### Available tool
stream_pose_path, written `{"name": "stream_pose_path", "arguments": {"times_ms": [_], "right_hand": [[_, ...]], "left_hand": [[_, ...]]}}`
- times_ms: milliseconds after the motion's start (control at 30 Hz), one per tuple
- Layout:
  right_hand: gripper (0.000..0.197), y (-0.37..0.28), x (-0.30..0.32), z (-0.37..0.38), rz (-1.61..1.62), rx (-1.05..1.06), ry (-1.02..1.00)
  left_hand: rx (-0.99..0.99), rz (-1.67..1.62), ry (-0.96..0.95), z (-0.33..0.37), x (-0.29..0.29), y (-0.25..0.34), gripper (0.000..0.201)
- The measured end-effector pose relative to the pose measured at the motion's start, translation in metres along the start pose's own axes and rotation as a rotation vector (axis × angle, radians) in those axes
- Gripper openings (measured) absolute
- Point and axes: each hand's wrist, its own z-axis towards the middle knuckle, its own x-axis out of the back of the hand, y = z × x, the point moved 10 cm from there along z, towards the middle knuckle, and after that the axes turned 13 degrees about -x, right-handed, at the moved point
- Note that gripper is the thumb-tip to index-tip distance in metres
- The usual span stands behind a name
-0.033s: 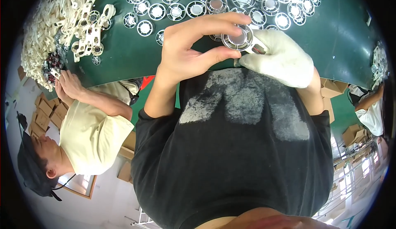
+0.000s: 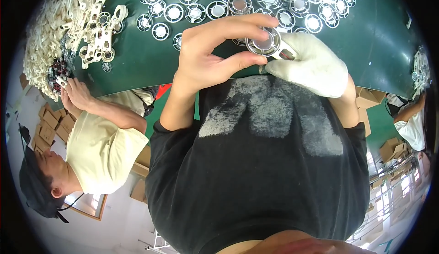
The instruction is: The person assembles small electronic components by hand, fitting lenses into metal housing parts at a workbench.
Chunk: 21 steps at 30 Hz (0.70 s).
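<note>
Close in front of my chest, at the table's near edge, I hold a round silver spoked ring (image 2: 265, 46) with a grey disc in its middle. My bare left hand (image 2: 212, 50) curves around its left side, fingertips on top and thumb below. On the ring's right side is a white plastic arm (image 2: 287, 51) with an opening in it. My right hand (image 2: 315, 66), in a white glove, is closed around this arm. The glove hides part of the piece, so how the ring and arm are joined cannot be made out.
Many similar silver spoked rings (image 2: 195, 13) lie across the far side of the green table (image 2: 141, 66). White plastic parts (image 2: 93, 30) are heaped at the left. A person (image 2: 103, 149) at left handles a white part. Cardboard boxes (image 2: 366, 97) stand beyond the table's near edge.
</note>
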Motion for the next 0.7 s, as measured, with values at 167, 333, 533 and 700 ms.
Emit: {"name": "stream_pose_path", "arguments": {"times_ms": [167,333,533,700], "right_hand": [[0.020,0.005,-0.002,0.000,0.017,0.014,-0.048],[0.021,-0.005,0.004,-0.005,-0.033,0.038,-0.002],[0.021,-0.009,0.001,-0.011,-0.022,0.063,0.030],[0.024,-0.009,-0.003,-0.012,-0.003,0.041,0.010]], "left_hand": [[0.014,-0.052,-0.032,0.002,-0.003,-0.001,0.041],[0.015,0.068,-0.032,0.007,-0.004,0.006,0.043],[-0.028,0.168,-0.004,0.009,-0.003,0.020,0.044],[-0.046,0.171,-0.019,0.009,-0.001,0.023,0.042]]}}
